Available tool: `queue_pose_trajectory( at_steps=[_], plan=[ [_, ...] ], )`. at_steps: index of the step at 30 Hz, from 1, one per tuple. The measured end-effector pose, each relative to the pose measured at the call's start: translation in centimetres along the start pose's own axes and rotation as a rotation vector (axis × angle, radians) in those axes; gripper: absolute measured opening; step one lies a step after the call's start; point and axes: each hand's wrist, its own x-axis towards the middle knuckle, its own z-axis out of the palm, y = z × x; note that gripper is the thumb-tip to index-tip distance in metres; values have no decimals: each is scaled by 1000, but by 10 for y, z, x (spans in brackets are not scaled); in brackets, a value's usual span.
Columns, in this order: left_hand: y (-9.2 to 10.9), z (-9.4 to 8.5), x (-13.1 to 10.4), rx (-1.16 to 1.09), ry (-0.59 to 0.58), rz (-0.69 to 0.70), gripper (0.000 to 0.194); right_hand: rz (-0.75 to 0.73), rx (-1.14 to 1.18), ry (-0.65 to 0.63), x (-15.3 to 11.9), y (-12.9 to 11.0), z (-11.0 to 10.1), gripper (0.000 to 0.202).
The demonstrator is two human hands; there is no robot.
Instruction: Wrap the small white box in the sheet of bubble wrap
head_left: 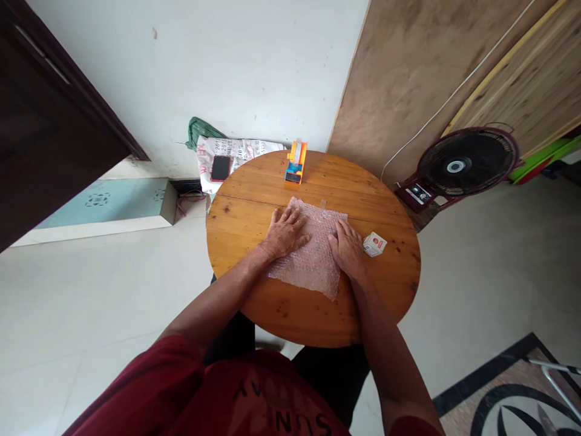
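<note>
A sheet of clear bubble wrap (308,254) lies spread on the round wooden table (254,194). My left hand (285,233) rests flat on its left part, fingers stretched out. On its right edge lies my right hand (347,245), palm down with the fingers extended. Just right of that hand stands a small white box (374,244) with red print. Beyond the sheet, near the far rim, sits an orange and blue tape dispenser (296,162). A short strip of clear tape (323,204) shows at the sheet's far edge.
Left of the table's far side, a phone (221,168) lies on a printed white sack (206,151), with a green bag (202,128) behind. A black fan (467,160) stands to the right. Walls border the far side.
</note>
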Motion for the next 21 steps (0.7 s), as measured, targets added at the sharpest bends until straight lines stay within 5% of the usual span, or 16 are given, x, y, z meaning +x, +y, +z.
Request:
queue_pose_trajectory(
  at_steps=[5,12,21],
  plan=[
    [4,-8,-4,-39,16,22,63,0,-20,-8,0,1,1,55],
    [19,3,-9,-120,-47,394,75,-15,-26,18,-1,2,2,54],
    [22,4,-10,-86,-122,405,85,-72,72,91,-5,3,-2,53]
  ],
)
